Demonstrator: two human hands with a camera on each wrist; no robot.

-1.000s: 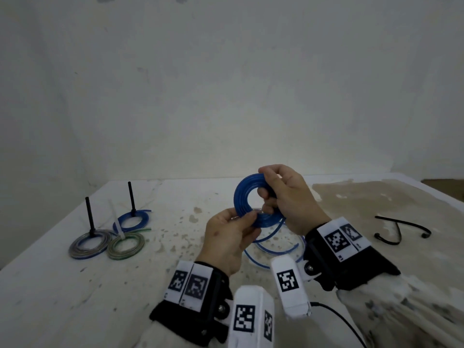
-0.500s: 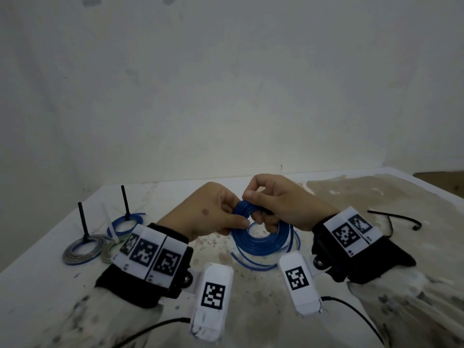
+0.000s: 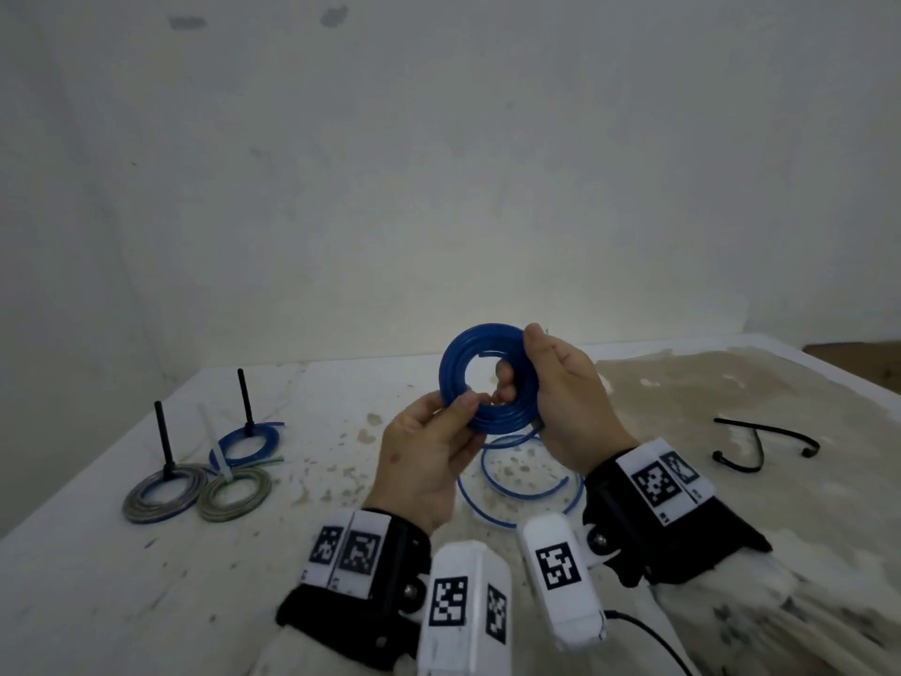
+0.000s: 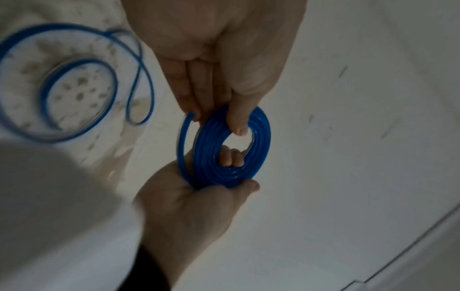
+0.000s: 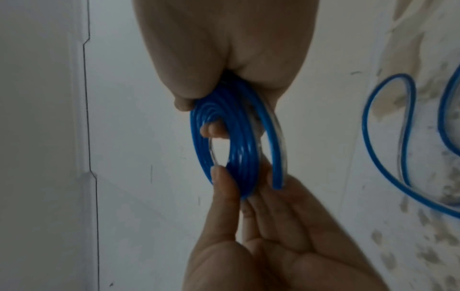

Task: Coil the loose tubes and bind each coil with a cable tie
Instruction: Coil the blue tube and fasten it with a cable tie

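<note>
Blue plastic tube coil (image 3: 489, 379), held upright above the white counter (image 3: 97, 553) between both grips, looks light and springy, likely to unwind if released, so pinching across all turns at the rim seems best. Its loose tail (image 3: 521, 487) lies on the counter below. Right hand (image 3: 568, 407) clasps the coil's right rim; left hand (image 3: 429, 461) pinches its lower-left edge.

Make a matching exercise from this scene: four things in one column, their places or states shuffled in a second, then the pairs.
Things
1. blue coil
2. loose blue tube
3. black cable tie
4. grey coil

Places
A. ringed round a black peg, far left
B. lying alone on the table, far right
C. held up in both hands
D. trailing on the table under the hands

Pairs: 1-C, 2-D, 3-B, 4-A
</note>
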